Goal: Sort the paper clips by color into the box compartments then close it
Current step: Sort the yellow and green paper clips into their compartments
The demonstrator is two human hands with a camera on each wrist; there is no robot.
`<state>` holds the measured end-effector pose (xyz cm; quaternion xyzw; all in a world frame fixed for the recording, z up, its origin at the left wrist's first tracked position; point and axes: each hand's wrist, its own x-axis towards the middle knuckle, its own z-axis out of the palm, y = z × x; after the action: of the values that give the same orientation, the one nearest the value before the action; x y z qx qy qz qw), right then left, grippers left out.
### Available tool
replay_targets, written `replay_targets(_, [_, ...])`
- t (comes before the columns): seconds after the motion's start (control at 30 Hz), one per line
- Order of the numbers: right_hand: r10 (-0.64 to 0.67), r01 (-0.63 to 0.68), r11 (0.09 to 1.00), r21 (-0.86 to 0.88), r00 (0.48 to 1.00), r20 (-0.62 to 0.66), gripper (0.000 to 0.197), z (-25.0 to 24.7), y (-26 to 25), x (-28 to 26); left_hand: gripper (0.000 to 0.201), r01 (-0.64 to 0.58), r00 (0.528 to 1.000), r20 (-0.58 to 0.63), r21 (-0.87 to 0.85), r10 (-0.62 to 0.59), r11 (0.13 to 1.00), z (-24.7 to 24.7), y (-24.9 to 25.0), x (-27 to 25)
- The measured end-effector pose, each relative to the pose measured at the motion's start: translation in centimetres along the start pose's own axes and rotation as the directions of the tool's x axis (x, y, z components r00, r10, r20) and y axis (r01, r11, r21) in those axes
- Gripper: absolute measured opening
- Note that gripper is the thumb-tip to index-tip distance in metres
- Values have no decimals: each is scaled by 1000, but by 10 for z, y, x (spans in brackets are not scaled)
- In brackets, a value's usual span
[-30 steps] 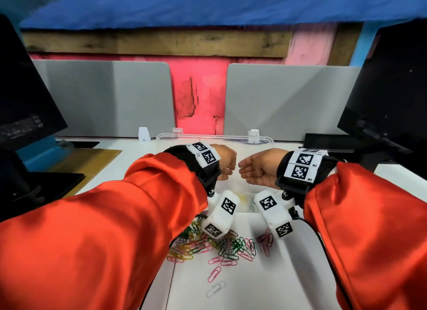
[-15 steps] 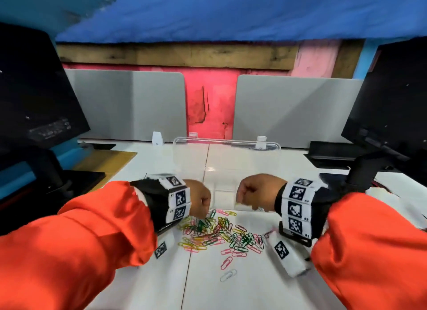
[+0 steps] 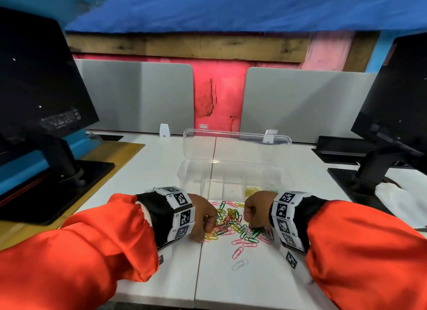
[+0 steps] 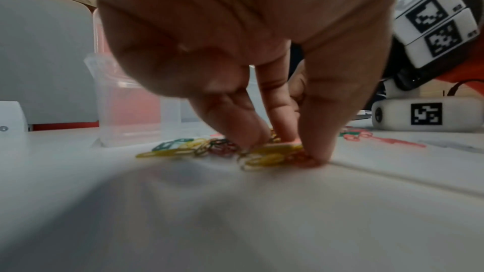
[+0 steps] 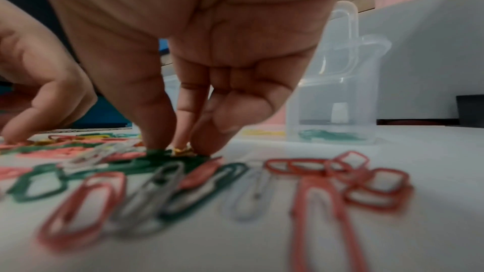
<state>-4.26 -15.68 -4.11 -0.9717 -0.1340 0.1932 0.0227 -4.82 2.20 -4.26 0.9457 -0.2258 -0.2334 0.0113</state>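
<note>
A heap of mixed paper clips [image 3: 233,226], pink, green, yellow and white, lies on the white table in front of the clear box [image 3: 231,165]. The box lid [image 3: 235,145] stands up behind it. Yellow clips [image 3: 250,190] and green clips [image 5: 327,135] lie in two right-hand compartments. My left hand [image 4: 282,150] is down on the heap's left side, thumb and fingers pinching yellow clips [image 4: 264,158]. At the heap's right side my right hand [image 5: 180,148] pinches at a green clip [image 5: 162,153] with thumb and fingertips.
A black monitor on a stand [image 3: 39,78] is at the left and another [image 3: 397,97] at the right. Grey dividers [image 3: 138,97] close the back. A white cloth [image 3: 397,198] lies at the right. A pink clip [image 3: 238,252] and a white clip [image 3: 240,263] lie nearer to me.
Both hands have come down and back from over the box to the heap of clips, and their fingers have closed onto clips there.
</note>
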Motion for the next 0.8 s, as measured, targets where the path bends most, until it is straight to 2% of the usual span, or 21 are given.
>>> replay_targets(0.13, [6,-6,1000,1,1000,-5,5,2,2,5,23,5,999,-33,-5,-5,1000,3,-1,-1])
replay_targets(0.3, [-8,9,1000,9,999,-41,6,3,2,4,32,28,998,-59,-54,-31,998,6,-5,-2])
replay_targets(0.43, [11,-11,1000,-14,1000,-18,6,2,1,5,21,33,993,-107,-99,-44,995,3,-7,-2])
replay_targets(0.63, [46,-47,999,20,998,42,7,1,2,5,15,-8,999,-48,-32,6,999,-4,-3,-2])
replay_targets(0.8, [72,-71,997,-42,997,19,6,3,-1,2,29,-8,999,-44,34,9,999,-3,2,-2])
